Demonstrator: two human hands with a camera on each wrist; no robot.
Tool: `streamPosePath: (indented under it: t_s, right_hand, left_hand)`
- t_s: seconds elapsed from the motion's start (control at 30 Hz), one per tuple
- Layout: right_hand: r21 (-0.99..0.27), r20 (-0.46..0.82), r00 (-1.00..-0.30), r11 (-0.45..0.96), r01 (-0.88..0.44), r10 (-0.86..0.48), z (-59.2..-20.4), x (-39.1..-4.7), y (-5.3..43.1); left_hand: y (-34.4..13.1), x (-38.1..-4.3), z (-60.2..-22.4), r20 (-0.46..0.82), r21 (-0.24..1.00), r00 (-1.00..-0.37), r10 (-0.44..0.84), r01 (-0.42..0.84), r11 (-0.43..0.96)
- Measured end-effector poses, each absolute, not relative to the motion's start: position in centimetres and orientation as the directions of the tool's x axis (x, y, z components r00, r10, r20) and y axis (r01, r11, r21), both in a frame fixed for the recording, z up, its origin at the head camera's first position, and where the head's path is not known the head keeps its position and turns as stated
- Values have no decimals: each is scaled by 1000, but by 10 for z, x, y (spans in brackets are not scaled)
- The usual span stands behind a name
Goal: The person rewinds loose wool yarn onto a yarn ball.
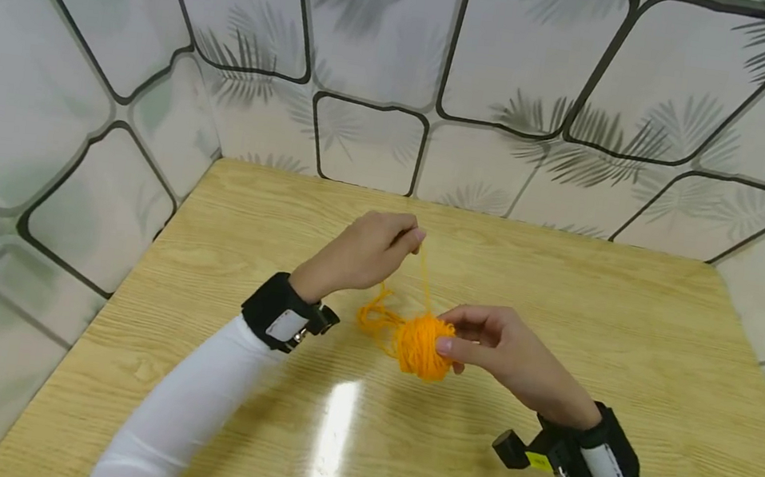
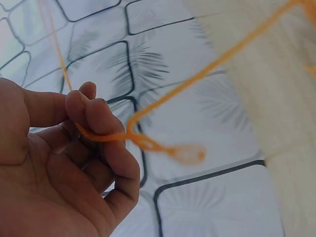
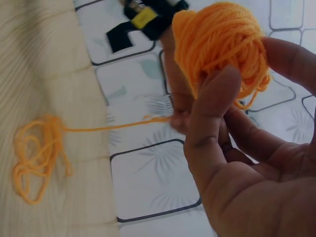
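Note:
My right hand (image 1: 508, 356) grips a ball of orange yarn (image 1: 423, 347), thumb on its near side and fingers round the far side, as the right wrist view also shows. Up and to the left of the ball, my left hand (image 1: 375, 250) pinches a strand of yarn (image 2: 212, 66) between thumb and forefinger. One length (image 1: 424, 278) runs from these fingertips down to the ball. In the right wrist view another stretch (image 3: 116, 126) leads from the left hand to a loose, looped heap of yarn (image 3: 37, 160) on the table.
The wooden table (image 1: 269, 216) lies under both hands. Behind and beside it stands a pale covering (image 1: 515, 54) with dark outlines and leaf prints. Black straps with small cameras circle the left wrist (image 1: 285, 314) and right wrist (image 1: 587, 451). Light reflects off the table's near part.

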State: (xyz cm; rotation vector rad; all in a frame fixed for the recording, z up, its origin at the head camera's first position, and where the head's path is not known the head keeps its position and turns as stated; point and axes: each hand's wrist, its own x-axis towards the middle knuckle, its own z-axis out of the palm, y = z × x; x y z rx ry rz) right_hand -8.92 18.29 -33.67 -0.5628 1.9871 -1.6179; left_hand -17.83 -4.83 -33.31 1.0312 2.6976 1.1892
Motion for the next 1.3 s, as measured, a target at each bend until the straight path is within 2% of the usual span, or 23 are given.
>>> streamPosePath:
  t_s: [0.2, 0.43, 0.67, 0.9, 1.0, 1.13, 1.3]
  right_hand:
    - [-956, -188, -799, 292, 16, -571, -354, -94, 180]
    - [-940, -200, -852, 339, 28, -484, -371, -105, 181]
    - [-968, -184, -891, 235, 90, -415, -386, -123, 189]
    - [-991, -132, -916, 16, 136, -378, -391, -141, 199]
    - [-986, -135, -920, -37, 160, -368, -389, -146, 201]
    - [-979, -150, -926, -82, 189, -347, -382, -152, 203]
    - [-982, -109, -936, -109, 153, -334, -367, -157, 209]
  left_hand:
    - [-44, -170, -313, 203, 838, -752, 626, 465, 286]
    - [-39, -155, -297, 214, 887, -700, 682, 432, 165]
    - [-34, -127, -287, 212, 897, -633, 745, 429, 109]
    - [-30, -102, -292, 206, 894, -571, 794, 440, 85]
    - [-29, -93, -299, 209, 893, -543, 813, 445, 67]
    - [-31, -81, -311, 176, 883, -513, 840, 460, 96]
    - [-31, -71, -335, 112, 863, -519, 848, 474, 176]
